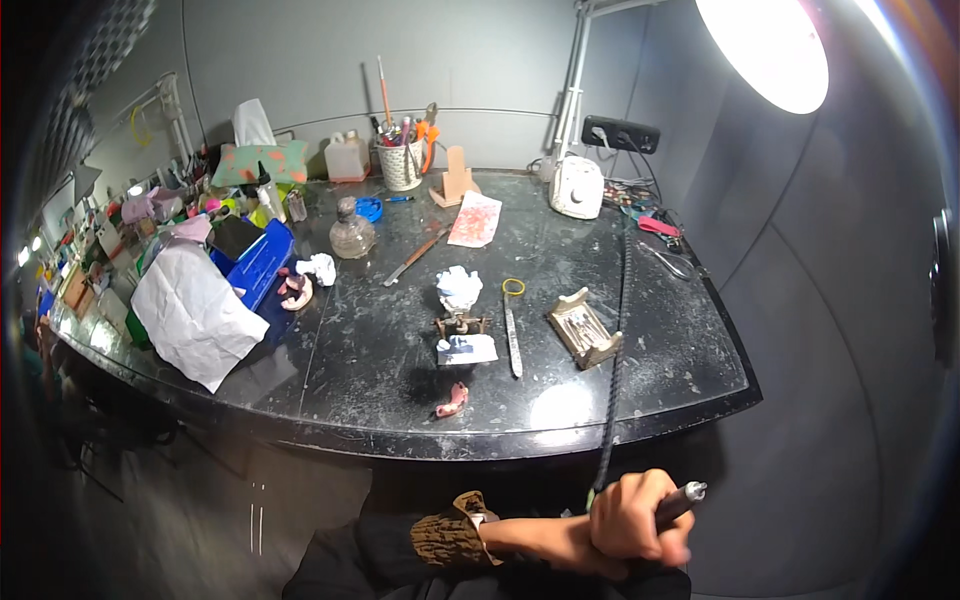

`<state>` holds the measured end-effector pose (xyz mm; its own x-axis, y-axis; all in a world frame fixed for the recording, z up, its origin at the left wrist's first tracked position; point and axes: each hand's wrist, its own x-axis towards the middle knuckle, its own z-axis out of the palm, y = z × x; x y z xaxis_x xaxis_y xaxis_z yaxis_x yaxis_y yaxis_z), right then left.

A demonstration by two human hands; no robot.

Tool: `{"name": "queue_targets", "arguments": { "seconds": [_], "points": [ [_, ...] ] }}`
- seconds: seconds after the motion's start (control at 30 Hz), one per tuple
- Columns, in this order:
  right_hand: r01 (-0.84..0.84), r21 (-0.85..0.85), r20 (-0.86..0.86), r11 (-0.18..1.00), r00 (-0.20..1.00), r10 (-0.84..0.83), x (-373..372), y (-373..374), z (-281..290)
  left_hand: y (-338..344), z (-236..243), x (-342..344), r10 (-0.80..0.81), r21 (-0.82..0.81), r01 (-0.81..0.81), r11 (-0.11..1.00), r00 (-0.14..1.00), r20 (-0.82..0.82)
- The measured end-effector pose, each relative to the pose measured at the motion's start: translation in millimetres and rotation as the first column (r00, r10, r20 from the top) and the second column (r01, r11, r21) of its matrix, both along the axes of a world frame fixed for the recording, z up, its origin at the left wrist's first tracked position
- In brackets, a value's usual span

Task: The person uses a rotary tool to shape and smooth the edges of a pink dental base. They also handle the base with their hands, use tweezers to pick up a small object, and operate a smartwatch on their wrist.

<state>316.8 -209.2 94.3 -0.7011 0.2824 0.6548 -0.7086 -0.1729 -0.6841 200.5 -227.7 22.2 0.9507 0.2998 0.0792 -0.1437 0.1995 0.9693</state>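
Note:
My left hand is low at the right, in front of the black workbench and off its edge. It is closed around a slim grey handpiece whose tip points right and slightly up. A dark cable runs from the hand up over the bench edge toward the back. A brown knitted cuff covers the wrist. My right hand does not show. Nearest on the bench are a small pink piece, a small metal frame holding a white cast, and a long metal file.
A beige tool stand and yellow rubber band lie mid-bench. At the left are a blue box and white paper. A glass bottle, brush cup and white motor unit stand behind. A bright lamp hangs top right.

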Motion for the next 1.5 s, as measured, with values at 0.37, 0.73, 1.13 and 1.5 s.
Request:
{"name": "queue_targets", "arguments": {
  "seconds": [0.37,0.73,1.13,1.5],
  "points": [
    [0.565,0.112,0.263,0.818,0.777,-0.572,0.6,-26.5,2.7,-17.6,-6.9,-5.8,0.465,0.300,-0.487,0.820,0.873,0.146],
    [0.832,0.286,0.252,0.476,0.414,-0.875,23.4,136.1,59.1,28.7,17.2,-38.7,0.546,0.033,-0.545,0.838,0.838,-0.019],
    [0.378,0.838,-0.273,-0.394,-0.336,-0.902,57.9,454.1,24.5,49.9,-3.0,-46.8,0.545,-0.028,-0.555,0.832,0.825,-0.150],
    [0.046,0.973,-0.179,-0.227,-0.473,-0.863,42.0,536.2,27.5,72.1,39.3,-71.1,0.279,-0.605,-0.309,0.734,0.949,-0.146]
  ]
}}
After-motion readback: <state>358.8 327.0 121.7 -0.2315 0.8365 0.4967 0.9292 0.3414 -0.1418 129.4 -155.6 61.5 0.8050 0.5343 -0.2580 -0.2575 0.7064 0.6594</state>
